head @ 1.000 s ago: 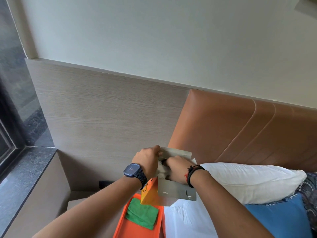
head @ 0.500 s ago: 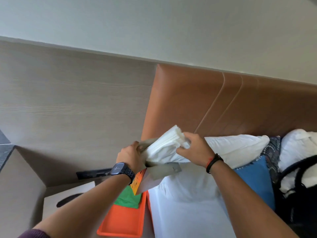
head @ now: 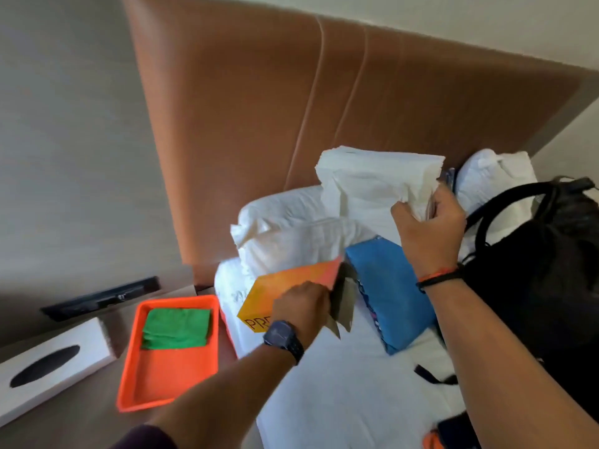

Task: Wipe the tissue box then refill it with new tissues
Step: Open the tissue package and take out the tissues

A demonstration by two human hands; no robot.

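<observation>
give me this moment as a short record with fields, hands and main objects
left hand: grips the orange carton, its end flaps open
right hand: holds the tissue stack raised clear of the carton
white tissue box: on the bedside surface, dark oval slot facing up, nothing showing in it
orange tray: beside the white box, green cloth folded in its far end
bed: white pillow, blue cushion, black bag at right

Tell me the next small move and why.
Probably carry the tissues in the right hand over to the white box: the stack is clear of the orange carton the left hand holds, and the box's slot looks empty.
</observation>
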